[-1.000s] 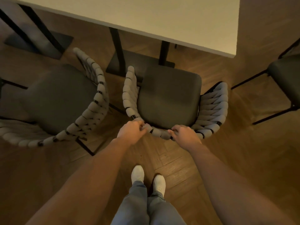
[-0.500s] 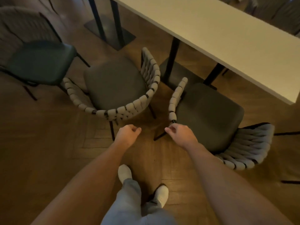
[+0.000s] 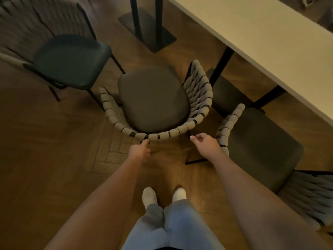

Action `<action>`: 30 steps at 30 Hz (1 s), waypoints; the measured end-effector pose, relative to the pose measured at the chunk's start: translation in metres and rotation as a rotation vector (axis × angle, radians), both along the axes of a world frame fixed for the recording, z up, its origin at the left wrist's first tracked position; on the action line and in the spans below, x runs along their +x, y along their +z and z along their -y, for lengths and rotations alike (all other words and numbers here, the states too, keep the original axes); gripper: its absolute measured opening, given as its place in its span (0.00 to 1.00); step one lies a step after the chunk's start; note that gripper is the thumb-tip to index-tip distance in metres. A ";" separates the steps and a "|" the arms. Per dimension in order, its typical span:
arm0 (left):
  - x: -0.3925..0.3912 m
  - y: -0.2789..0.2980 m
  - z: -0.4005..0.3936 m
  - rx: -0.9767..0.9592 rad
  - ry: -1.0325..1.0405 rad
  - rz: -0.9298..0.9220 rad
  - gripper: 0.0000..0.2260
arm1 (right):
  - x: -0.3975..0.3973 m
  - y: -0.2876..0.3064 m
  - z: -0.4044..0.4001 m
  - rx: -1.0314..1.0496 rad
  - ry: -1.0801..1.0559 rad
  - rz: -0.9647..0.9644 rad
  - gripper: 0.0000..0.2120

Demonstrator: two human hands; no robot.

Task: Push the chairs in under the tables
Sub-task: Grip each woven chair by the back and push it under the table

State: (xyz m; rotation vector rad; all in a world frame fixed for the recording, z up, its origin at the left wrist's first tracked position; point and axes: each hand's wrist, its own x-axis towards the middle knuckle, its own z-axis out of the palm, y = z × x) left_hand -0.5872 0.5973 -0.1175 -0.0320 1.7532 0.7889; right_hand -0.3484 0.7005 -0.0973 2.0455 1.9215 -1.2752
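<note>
A person in light blue jeans and white socks stands on a herringbone wooden floor [image 3: 54, 159] behind a dark-cushioned armchair with a curved woven grey-strap back [image 3: 153, 98]. The chair stands clear of the long cream-topped table [image 3: 261, 42], its open front pointing away from the person toward the table's black pedestal base [image 3: 147, 27], its seat's long axis running roughly front to back.

The left hand [image 3: 139, 150] reaches the lower-left part of the back rail, fingertips touching the straps, fingers extended rather than wrapped round it. The right hand [image 3: 205, 144] hovers just beside the rail's right end, fingers loosely curled, holding nothing.

To the right, a second matching woven-back chair [image 3: 261, 147] sits with the front of its seat tucked under the table's near edge, pointing toward the table. At upper left a dark green padded chair with a ribbed grey back [image 3: 70, 58] stands apart on the floor, blurred.
</note>
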 end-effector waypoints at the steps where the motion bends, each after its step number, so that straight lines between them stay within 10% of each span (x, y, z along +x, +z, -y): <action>1: -0.002 -0.001 -0.005 -0.014 0.069 0.043 0.20 | -0.004 -0.005 -0.008 -0.010 -0.029 -0.005 0.28; 9: -0.009 -0.046 -0.057 -0.052 0.523 0.149 0.29 | -0.020 -0.056 -0.099 -0.184 -0.258 0.001 0.35; 15: -0.011 -0.056 -0.096 -0.100 0.767 0.214 0.17 | -0.022 -0.091 -0.157 -0.270 -0.562 -0.026 0.41; 23: -0.025 -0.106 -0.094 -0.186 0.765 0.229 0.24 | -0.022 -0.120 -0.198 -0.415 -0.884 -0.284 0.37; 30: -0.036 -0.148 -0.077 -0.238 0.718 0.184 0.22 | -0.041 -0.121 -0.192 -0.237 -0.970 -0.097 0.33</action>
